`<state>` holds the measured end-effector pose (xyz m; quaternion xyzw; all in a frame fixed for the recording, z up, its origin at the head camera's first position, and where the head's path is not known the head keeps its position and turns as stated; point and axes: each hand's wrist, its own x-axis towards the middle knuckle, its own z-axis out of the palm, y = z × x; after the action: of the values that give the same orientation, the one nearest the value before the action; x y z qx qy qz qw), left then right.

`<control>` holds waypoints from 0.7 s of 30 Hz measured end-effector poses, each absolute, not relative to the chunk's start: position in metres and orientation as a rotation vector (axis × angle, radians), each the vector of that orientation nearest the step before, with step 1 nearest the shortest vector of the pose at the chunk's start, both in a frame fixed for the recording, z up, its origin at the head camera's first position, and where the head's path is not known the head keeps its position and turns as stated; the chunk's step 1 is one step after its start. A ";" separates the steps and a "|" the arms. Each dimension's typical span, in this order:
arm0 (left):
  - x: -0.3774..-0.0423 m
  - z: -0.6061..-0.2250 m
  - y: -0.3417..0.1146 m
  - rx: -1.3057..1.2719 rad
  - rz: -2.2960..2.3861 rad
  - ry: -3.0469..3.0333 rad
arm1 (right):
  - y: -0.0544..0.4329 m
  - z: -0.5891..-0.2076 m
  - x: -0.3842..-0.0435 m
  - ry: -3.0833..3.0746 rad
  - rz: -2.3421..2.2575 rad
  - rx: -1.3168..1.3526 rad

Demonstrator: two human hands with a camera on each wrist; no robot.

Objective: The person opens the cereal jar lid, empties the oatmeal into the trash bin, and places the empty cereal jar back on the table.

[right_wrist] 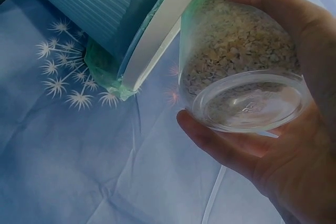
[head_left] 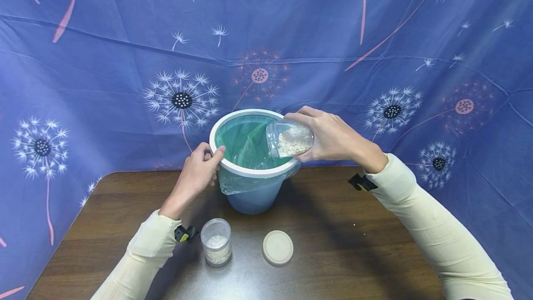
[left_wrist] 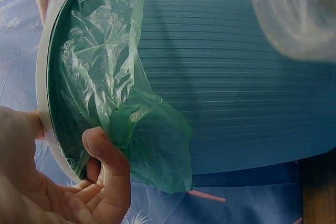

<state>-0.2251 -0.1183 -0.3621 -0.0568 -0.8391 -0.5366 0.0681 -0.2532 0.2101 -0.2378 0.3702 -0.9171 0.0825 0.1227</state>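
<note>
A blue ribbed trash bin [head_left: 255,199] with a white rim stands at the back of the table, lined with a translucent green bag [left_wrist: 113,56] folded over its edge. My left hand [head_left: 196,172] grips the rim at the near left, thumb on the inner side and fingers curled outside. In my right hand [head_left: 335,135] is a clear plastic jar [head_left: 294,141] of pale flakes, likely oats, tipped on its side with its mouth over the bin's right side. The right wrist view shows the flakes [right_wrist: 241,40] through the jar wall, with thumb and fingers around its base end.
A second clear jar [head_left: 216,243], partly filled with pale flakes, stands upright on the brown wooden table [head_left: 333,244] in front of the bin. A round cream lid [head_left: 277,247] lies to its right. Behind the table hangs a blue dandelion-print cloth [head_left: 316,78].
</note>
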 end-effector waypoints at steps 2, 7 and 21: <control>-0.225 -0.362 -0.118 -0.170 -1.612 -2.529 | 0.210 -0.238 -0.253 -2.675 0.239 1.081; -0.225 -0.362 -0.118 -0.161 -1.603 -2.538 | 0.211 -0.238 -0.254 -2.667 0.237 1.098; -0.225 -0.362 -0.118 -0.162 -1.612 -2.536 | 0.210 -0.238 -0.254 -2.669 0.219 1.097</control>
<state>-0.2245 -0.1185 -0.3618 -0.0536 -0.8409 -0.5345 0.0659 -0.2538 0.2100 -0.2380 0.3761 -0.9152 0.0752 0.1234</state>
